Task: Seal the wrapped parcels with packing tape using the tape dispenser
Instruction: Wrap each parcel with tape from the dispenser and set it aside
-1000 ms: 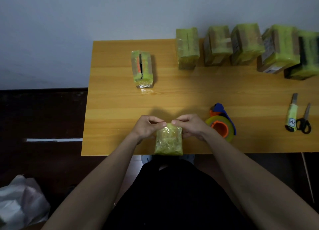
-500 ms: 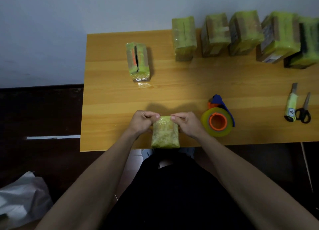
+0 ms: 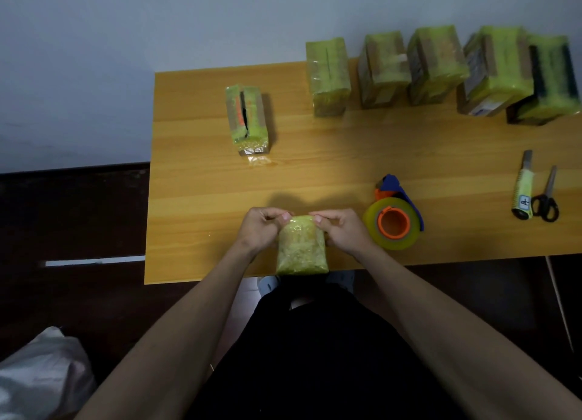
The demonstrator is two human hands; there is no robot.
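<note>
Green parcel (image 3: 301,246) apparently pinched between hands (image 3: 259,229), (image 3: 345,230).

Packing station, wooden table (image 3: 195,199), taped parcels (image 3: 327,76)

Rightmost parcel (image 3: 549,82) cut off by right frame edge. White bag (image 3: 41,378) cropped at bottom-left corner. Small parcel (image 3: 301,246) far end hidden under fingertips (image 3: 285,217). Knife (image 3: 523,188) label too small to read. Counter (image 3: 201,218) right end out of frame.
</note>
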